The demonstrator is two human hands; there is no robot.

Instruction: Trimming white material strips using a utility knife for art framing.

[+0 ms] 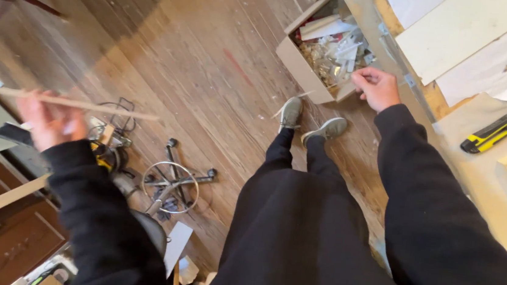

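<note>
Wood floor (199,64); L hand (50,120) grips thin stick (85,105)

Wood floor (200,52) — cardboard box (300,67), stool base (173,184) on it.

wooden strip (79,104): pale tan | cardboard box (300,67): brown | utility knife (502,126): yellow-black | sleeves: black

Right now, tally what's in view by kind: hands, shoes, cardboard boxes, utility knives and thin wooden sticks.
Hands: 2, left hand and right hand
Shoes: 2, left shoe and right shoe
Cardboard boxes: 1, cardboard box
Utility knives: 1, yellow utility knife
Thin wooden sticks: 1, wooden stick
Total: 7
</note>
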